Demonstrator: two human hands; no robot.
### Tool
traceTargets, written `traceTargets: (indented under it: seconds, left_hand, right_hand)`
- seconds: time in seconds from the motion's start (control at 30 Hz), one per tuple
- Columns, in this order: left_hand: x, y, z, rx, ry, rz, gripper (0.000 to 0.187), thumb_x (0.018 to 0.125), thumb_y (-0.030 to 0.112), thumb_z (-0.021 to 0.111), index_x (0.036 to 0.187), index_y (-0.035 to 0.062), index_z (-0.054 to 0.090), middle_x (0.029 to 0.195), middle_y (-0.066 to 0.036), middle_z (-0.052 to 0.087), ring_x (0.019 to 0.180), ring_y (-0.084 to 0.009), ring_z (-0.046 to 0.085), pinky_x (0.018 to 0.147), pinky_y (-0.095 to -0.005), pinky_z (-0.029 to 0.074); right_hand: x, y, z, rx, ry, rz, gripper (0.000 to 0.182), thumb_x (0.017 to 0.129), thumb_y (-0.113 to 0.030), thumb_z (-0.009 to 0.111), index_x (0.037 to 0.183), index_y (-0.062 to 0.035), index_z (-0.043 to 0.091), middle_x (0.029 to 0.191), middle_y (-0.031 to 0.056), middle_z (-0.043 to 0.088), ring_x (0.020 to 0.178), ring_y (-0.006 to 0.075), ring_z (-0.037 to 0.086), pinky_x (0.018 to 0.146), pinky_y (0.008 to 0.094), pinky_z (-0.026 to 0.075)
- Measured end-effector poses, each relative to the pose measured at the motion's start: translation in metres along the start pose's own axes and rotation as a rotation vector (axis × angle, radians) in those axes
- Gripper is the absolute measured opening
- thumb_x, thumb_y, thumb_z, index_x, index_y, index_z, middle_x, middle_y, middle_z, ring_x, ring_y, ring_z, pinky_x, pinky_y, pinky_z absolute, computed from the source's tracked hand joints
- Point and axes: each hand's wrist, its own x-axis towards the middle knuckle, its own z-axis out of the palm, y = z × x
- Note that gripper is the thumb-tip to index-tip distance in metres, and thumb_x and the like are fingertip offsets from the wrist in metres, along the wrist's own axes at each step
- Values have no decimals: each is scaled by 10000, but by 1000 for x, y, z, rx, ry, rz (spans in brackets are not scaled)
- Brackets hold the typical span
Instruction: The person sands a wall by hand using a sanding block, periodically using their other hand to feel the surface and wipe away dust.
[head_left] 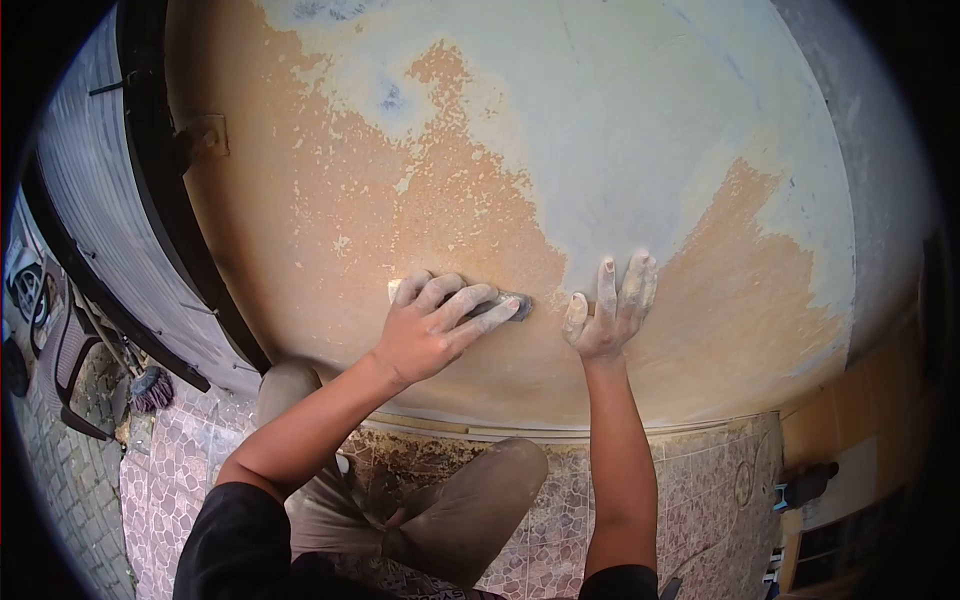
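Observation:
My left hand (445,318) is closed over a sanding block (522,306) pressed to the wall (400,230). Only the block's dark right end and a pale left corner show beyond my fingers. White dust coats the fingers of both hands. To the right, my right hand (612,308) is open, fingers apart and pointing up, and appears to rest against the wall with nothing in it. Around the hands the wall is patchy: worn orange-tan paint, with smooth pale grey-white areas above and at the right.
My bent legs (430,520) are below the wall on patterned floor tiles (190,470). Left of the wall stands a dark-framed corrugated panel (150,180), with a brown plastic chair (75,370) and a mop head (152,390) nearby. A dark object (808,485) is at the far right.

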Motion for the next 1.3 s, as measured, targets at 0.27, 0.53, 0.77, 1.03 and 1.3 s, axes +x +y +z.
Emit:
traceTargets:
  seconds: [0.27, 0.53, 0.77, 1.03, 1.3]
  left_hand:
    - [32, -8, 3, 94, 321, -80, 423, 771, 162, 728, 1192, 183, 691, 1061, 46, 615, 945, -157, 519, 827, -329, 336]
    - [40, -14, -26, 4, 205, -192, 435, 730, 167, 770, 1159, 211, 709, 1075, 41, 620, 943, -181, 522, 838, -329, 341]
    - [-36, 8, 23, 39, 6, 29, 389, 745, 190, 723, 1130, 238, 730, 1042, 30, 629, 925, -179, 522, 831, -314, 354]
    - [58, -38, -28, 84, 499, -350, 453, 709, 213, 830, 1147, 179, 717, 1043, 11, 619, 905, -167, 506, 816, -334, 329]
    - [-35, -5, 2, 63, 90, -135, 415, 733, 196, 786, 1138, 260, 729, 1021, 49, 629, 908, -170, 530, 824, -318, 359]
  right_hand:
    - [-3, -3, 0, -12, 8, 13, 492, 1018, -403, 395, 1357, -84, 554, 1422, 281, 465, 1341, 415, 440, 1117, 530, 321]
    - [-7, -3, -1, -9, -18, 7, 485, 1003, -364, 430, 1374, -66, 523, 1435, 294, 439, 1352, 443, 409, 1117, 556, 303]
    - [-5, -6, 0, -26, 18, 17, 472, 1019, -402, 408, 1344, -96, 561, 1399, 270, 493, 1331, 407, 455, 1127, 523, 310]
    - [-8, -3, 1, -35, 13, -3, 480, 999, -378, 431, 1356, -75, 535, 1418, 266, 467, 1346, 419, 426, 1112, 541, 325]
    - [-7, -3, 2, -51, -9, -19, 476, 981, -336, 450, 1361, -58, 517, 1434, 268, 443, 1353, 434, 406, 1096, 565, 336]
